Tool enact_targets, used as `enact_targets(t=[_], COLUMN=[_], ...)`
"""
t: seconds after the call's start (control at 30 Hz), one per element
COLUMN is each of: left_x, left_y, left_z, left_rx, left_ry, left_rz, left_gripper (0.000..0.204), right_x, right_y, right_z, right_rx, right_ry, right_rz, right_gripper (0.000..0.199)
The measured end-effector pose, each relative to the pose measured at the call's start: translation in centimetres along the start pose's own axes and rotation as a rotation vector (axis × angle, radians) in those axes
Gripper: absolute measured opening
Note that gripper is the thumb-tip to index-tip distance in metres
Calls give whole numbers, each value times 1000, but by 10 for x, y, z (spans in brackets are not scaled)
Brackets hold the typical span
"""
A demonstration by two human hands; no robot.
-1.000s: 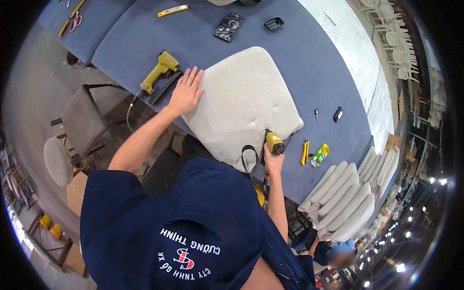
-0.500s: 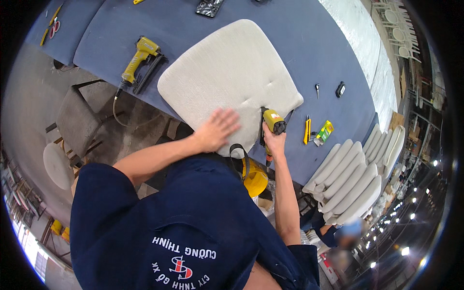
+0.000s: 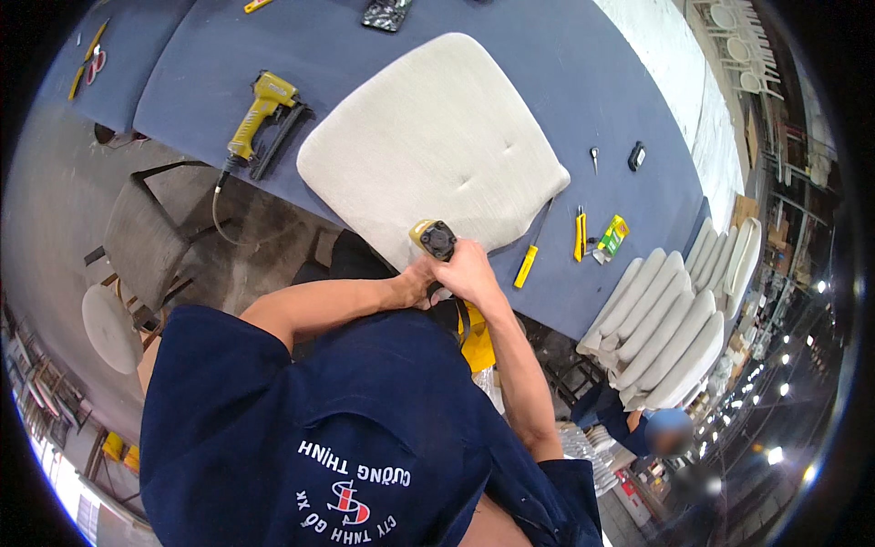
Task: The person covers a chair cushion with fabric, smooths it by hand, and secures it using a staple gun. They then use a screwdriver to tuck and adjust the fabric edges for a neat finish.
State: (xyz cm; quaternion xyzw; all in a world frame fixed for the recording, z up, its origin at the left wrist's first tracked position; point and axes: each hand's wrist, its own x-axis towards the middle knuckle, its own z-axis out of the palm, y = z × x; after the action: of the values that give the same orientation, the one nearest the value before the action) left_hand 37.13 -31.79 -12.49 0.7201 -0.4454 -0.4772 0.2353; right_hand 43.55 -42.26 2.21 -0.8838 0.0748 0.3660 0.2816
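A pale grey upholstered seat pad lies on the blue-covered table, its near corner toward my body. My right hand is closed round a yellow and black air staple gun, held over that near corner. Close against it, my left hand has its fingers curled at the pad's near edge; the gun and my right hand partly hide them. Shallow dimples show in the pad's upper face. Right of the pad lies a thin tool with a yellow handle, its shaft pointing to the pad's right corner.
A second yellow staple gun with a hose lies left of the pad. To the right are a yellow utility knife, a yellow-green packet and a small black object. Beyond stand stacked seat pads and a co-worker.
My right hand has brought the staple gun left to the near corner. My left hand has slid off the pad's top to its near edge. The yellow-handled tool now shows.
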Motion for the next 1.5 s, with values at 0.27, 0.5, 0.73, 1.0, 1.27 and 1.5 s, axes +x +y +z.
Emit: enact_targets(t=[0.27, 0.5, 0.73, 1.0, 1.27, 1.5], left_x=[20, -35, -129, -147, -247, -184], left_y=[-8, -12, -128, -133, 53, 116], left_z=[30, -31, -157, -216, -260, -273], left_rx=[434, 312, 345, -254, -465, 145], left_ry=[253, 619, 1108, 877, 1054, 1061], left_rz=[0, 171, -562, -756, -15, 303], left_gripper=[62, 85, 88, 90, 73, 77], right_x=[-13, -45, -27, 66, 105, 84], right_y=[19, 205, 298, 196, 97, -7], right_z=[-7, -17, 4, 59, 27, -58], right_rx=[88, 392, 312, 685, 1496, 1191], right_ry=[57, 499, 836, 607, 396, 485], right_rz=[19, 278, 417, 169, 114, -469], right_gripper=[56, 38, 54, 68, 69, 66])
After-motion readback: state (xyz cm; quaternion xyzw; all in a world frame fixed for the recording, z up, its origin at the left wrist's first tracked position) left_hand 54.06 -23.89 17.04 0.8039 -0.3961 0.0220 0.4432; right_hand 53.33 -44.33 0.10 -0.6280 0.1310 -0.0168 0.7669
